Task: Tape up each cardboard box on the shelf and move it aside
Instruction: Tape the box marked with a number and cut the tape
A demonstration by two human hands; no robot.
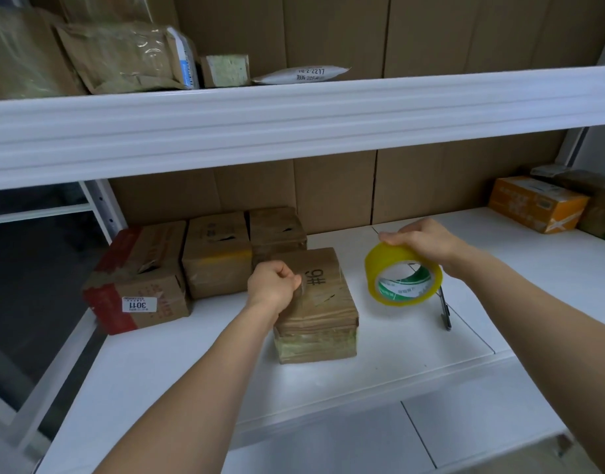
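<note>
A small brown cardboard box marked "9#" sits in the middle of the white shelf. My left hand rests on its top left and pinches the clear tape end against the lid. My right hand grips a yellow roll of tape by its upper rim, holding it upright just right of the box. A thin clear strip seems to run from the roll to my left fingers. Three more brown boxes stand in a row behind and to the left.
A dark pen or cutter lies on the shelf under the roll. An orange box and another parcel sit at the far right. The upper shelf overhangs close above, loaded with padded parcels.
</note>
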